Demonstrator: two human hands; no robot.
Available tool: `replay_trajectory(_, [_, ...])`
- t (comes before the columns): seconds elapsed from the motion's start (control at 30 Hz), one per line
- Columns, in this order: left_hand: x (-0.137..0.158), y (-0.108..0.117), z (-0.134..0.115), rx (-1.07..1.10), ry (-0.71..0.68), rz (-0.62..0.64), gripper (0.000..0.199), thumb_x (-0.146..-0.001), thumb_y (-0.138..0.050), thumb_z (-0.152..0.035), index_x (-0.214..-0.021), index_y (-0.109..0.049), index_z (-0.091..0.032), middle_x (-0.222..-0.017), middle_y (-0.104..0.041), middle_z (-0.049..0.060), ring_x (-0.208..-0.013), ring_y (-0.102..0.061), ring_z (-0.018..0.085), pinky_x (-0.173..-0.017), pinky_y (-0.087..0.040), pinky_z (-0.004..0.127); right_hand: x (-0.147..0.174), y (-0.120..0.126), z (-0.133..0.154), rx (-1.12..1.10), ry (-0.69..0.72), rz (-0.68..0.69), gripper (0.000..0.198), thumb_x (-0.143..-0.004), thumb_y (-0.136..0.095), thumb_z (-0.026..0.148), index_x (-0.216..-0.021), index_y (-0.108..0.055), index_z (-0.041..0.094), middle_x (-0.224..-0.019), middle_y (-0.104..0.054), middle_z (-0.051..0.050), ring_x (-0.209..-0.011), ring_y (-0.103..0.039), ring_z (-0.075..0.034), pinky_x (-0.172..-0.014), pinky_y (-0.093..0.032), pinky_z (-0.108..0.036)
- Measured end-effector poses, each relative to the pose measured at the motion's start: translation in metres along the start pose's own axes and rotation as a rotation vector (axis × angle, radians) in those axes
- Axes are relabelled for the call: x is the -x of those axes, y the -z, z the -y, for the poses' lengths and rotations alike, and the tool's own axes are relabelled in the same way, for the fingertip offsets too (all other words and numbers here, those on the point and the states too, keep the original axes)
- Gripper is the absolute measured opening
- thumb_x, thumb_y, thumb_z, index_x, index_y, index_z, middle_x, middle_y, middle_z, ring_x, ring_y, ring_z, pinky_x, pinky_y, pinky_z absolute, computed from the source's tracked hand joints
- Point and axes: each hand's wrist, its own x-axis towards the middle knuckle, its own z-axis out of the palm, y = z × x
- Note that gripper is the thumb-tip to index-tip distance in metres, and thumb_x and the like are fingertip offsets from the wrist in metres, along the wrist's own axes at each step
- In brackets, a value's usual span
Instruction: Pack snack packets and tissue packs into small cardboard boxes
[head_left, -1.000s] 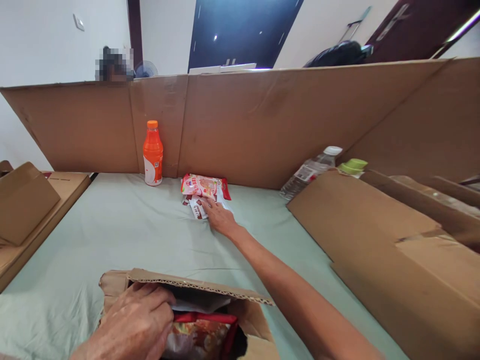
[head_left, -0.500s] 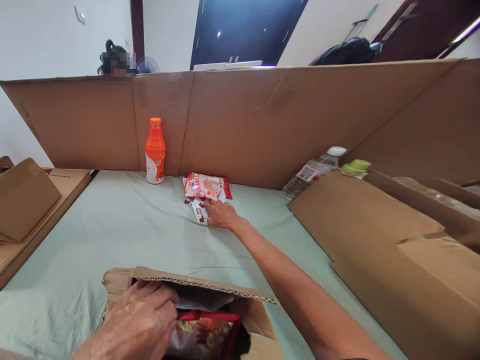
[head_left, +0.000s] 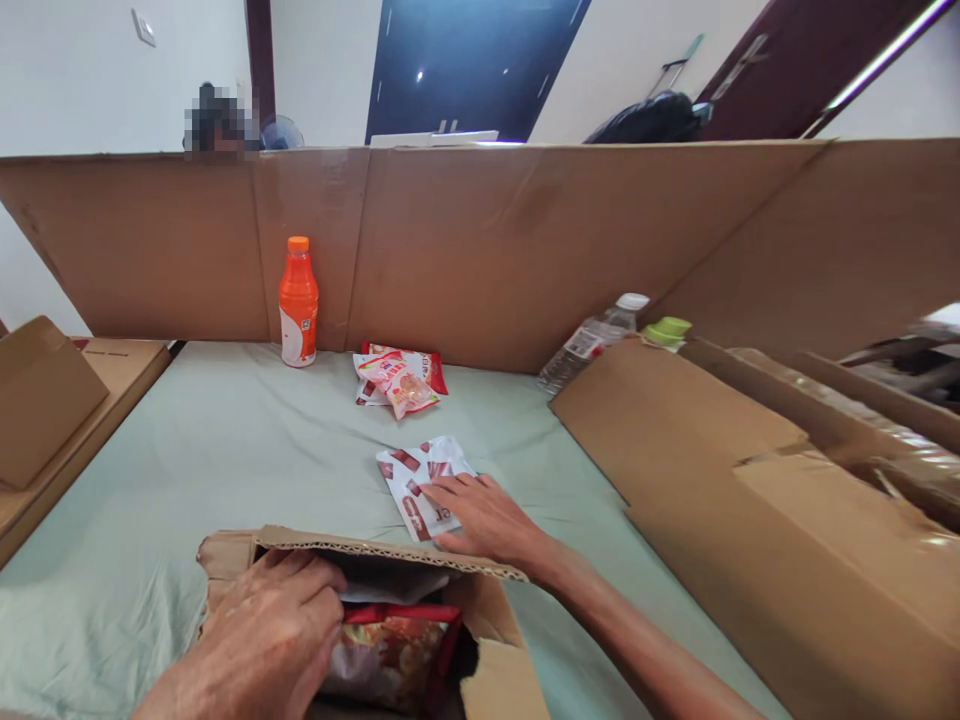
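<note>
My right hand lies over a white packet with brown-red print, fingers on its top face and thumb at its near edge. The packet is just beyond a small open cardboard box. At that box's left side, my left hand is closed with its fingers curled in at the opening, under the flap; its fingertips are hidden. Inside the box a red-edged food packet shows, with something whitish behind it. Farther back, a pink-and-red snack packet rests on other packets.
An orange drink bottle stands against the cardboard wall. A clear bottle leans beside a large cardboard box on the right. Another carton lies at left. A person's head shows beyond the wall.
My right hand has drawn the white packet from the pile towards the small box. The pink-and-red packet has turned and slid a little. My left hand stays at the box.
</note>
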Motion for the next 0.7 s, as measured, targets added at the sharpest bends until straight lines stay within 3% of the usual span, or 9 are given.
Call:
replay_trajectory(0.2, [0.0,0.0,0.001,0.018,0.006,-0.015,0.023,-0.093,-0.047,-0.007,-0.083,-0.063,-0.019,-0.101,-0.072,0.005,-0.091,-0.068,0.021,-0.083,-0.056,0.035,0.017,-0.01,-0.016,-0.125,0.065,-0.027,0.08,-0.084,-0.071,0.051,-0.156,-0.047,0.025,-0.164,-0.039,-0.017,-0.149,-0.039,-0.036,-0.112,-0.041,-0.051])
replay_trajectory(0.4, [0.0,0.0,0.004,0.007,0.003,-0.042,0.024,-0.096,-0.045,-0.011,-0.086,-0.065,-0.019,-0.104,-0.072,0.006,-0.093,-0.068,0.021,-0.084,-0.056,0.035,-0.005,-0.012,-0.025,-0.143,-0.034,-0.027,0.087,-0.077,-0.077,0.051,-0.155,-0.048,0.025,-0.163,-0.042,-0.016,-0.147,-0.041,-0.037,-0.112,-0.042,-0.053])
replay_trajectory(0.6, [-0.001,0.003,0.002,0.009,-0.008,-0.061,0.022,-0.096,-0.048,-0.011,-0.082,-0.064,-0.019,-0.1,-0.072,0.005,-0.091,-0.068,0.021,-0.082,-0.054,0.033,-0.019,-0.011,-0.017,-0.147,-0.117,-0.161,0.057,-0.09,-0.06,0.036,-0.143,-0.06,0.016,-0.143,-0.063,-0.019,-0.129,-0.06,-0.034,-0.108,-0.044,-0.047])
replay_trajectory(0.7, [-0.001,0.003,0.001,-0.012,-0.014,-0.079,0.022,-0.096,-0.049,-0.01,-0.083,-0.064,-0.018,-0.1,-0.072,0.006,-0.09,-0.068,0.022,-0.081,-0.054,0.034,-0.019,-0.013,-0.007,-0.181,-0.16,-0.244,0.046,-0.086,-0.057,0.022,-0.131,-0.068,0.018,-0.129,-0.072,-0.017,-0.116,-0.067,-0.031,-0.101,-0.049,-0.041])
